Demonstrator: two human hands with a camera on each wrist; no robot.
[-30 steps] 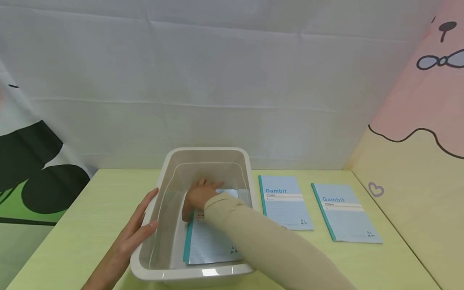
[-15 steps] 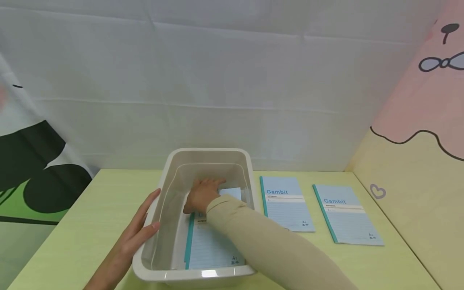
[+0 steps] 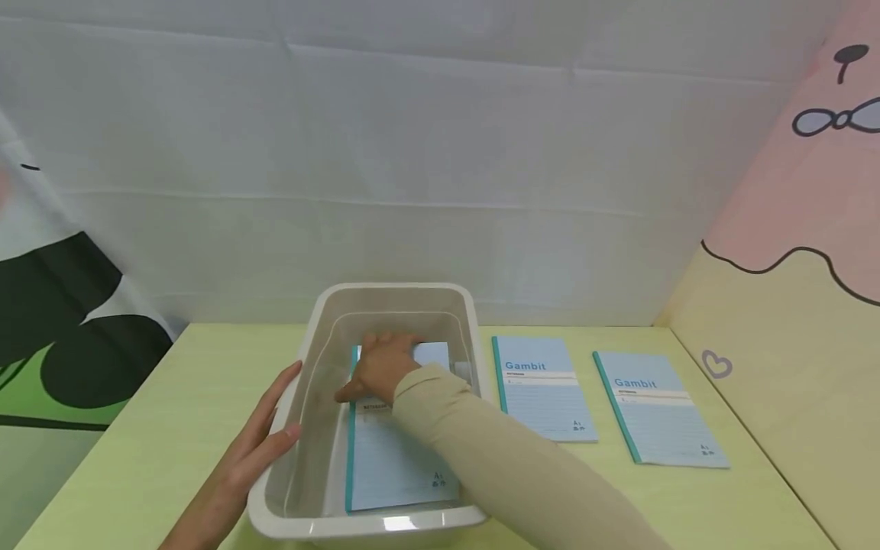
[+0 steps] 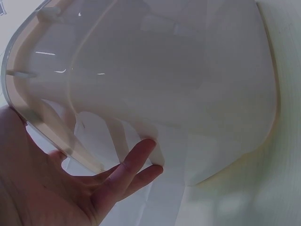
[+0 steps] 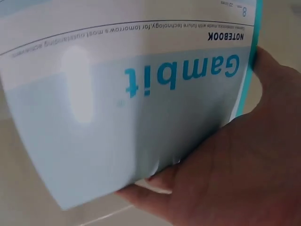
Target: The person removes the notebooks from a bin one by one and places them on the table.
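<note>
A pale plastic tub [image 3: 395, 289] stands on the table, with a blue Gambit notebook [image 3: 399, 466] inside it. My right hand [image 3: 385, 368] reaches into the tub and grips the notebook near its top end. In the right wrist view the thumb lies at the teal spine and the fingers [image 5: 146, 200] at the top edge. Whether other notebooks lie beneath is hidden. My left hand [image 3: 241, 458] rests against the tub's left rim. Its straight fingers [image 4: 124, 179] touch the outer wall in the left wrist view.
Two more Gambit notebooks lie to the right of the tub, a nearer-left notebook [image 3: 543, 389] and a far-right notebook [image 3: 660, 409]. A white cloth [image 3: 447, 153] hangs behind the yellow-green table [image 3: 179, 397]. A printed panel [image 3: 777, 344] borders the right side.
The notebook in the tub has shifted toward the far end and slightly left, along with my right hand. My left hand stays at the rim.
</note>
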